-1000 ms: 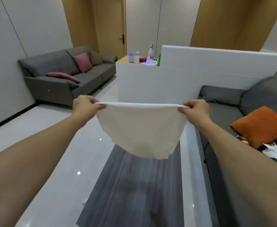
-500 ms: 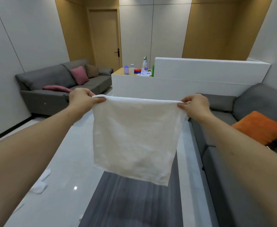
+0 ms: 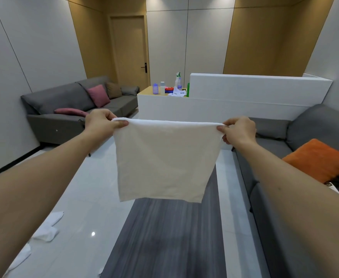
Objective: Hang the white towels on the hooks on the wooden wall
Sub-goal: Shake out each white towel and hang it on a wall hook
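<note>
A white cloth towel [image 3: 165,159] hangs mid-scene between the left hand [image 3: 100,123] and right hand [image 3: 238,130], with a grey fabric sofa [image 3: 64,103] far left, another grey cushioned sofa [image 3: 305,133] right, and a white partition wall [image 3: 245,93] behind.

I hold both arms stretched forward, my left hand [image 3: 100,123] and right hand [image 3: 238,130] each pinching a towel [image 3: 164,157] corner.

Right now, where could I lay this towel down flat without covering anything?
The dark grey tabletop under the towel shows bare. So does the sofa seat between the orange cushion and the grey back cushion. The far counter is crowded with bottles; white cloths litter the floor's left.
</note>
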The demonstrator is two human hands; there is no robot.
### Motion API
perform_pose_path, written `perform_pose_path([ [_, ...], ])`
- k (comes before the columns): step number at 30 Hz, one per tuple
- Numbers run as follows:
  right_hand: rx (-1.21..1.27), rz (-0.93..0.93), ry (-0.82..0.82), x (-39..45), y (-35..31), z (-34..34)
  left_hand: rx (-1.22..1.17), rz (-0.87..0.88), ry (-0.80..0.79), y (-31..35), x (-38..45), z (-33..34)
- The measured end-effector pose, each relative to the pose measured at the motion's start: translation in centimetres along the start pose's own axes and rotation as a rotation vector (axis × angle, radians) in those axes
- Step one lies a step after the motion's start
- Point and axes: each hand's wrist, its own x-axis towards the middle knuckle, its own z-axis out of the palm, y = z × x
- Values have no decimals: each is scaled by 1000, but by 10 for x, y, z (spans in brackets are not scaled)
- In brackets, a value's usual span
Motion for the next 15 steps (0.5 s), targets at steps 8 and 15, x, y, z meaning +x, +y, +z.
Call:
perform_pose_path([
  [8,269,59,-34,14,-5,11,6,34,-1,-5,18,2],
  [15,404,84,-184,27,-7,13,-31,42,-37,-15,21,4],
])
